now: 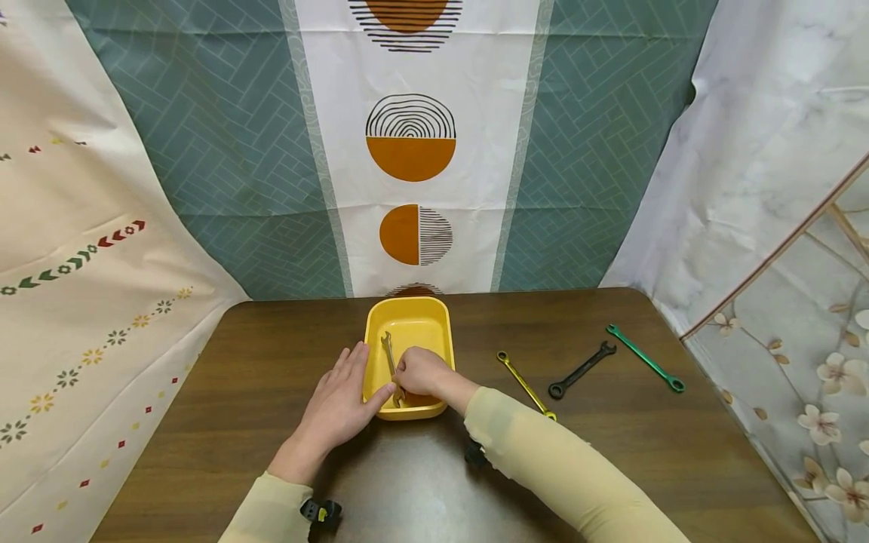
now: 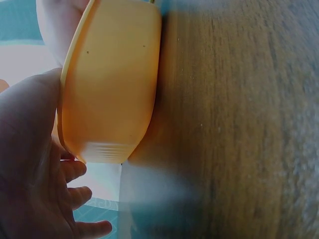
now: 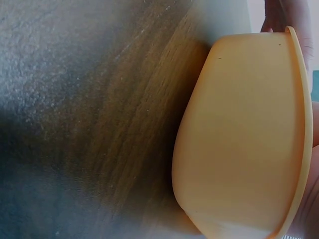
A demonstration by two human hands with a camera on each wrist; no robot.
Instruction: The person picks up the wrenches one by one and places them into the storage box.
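A yellow tray (image 1: 417, 308) stands on the table, with a brassy-looking wrench (image 1: 389, 351) lying lengthwise along its left side. My right hand (image 1: 424, 371) reaches inside, fingers curled, and pinches that wrench near its middle. Along the tray's left rim rests my left hand (image 1: 342, 396), its fingers straight and its thumb over the near left corner. In the left wrist view, my left hand (image 2: 30, 149) touches the tray's rim (image 2: 65, 94). The right wrist view shows mostly the tray's outer wall (image 3: 244, 129); the right fingertips are hidden there.
To the right of the tray lie a yellow wrench (image 1: 524, 383), a black wrench (image 1: 582, 369) and a green wrench (image 1: 645, 357). The right forearm passes close to the yellow wrench's near end. A patterned curtain (image 1: 421, 181) hangs behind the wooden table (image 1: 204, 445).
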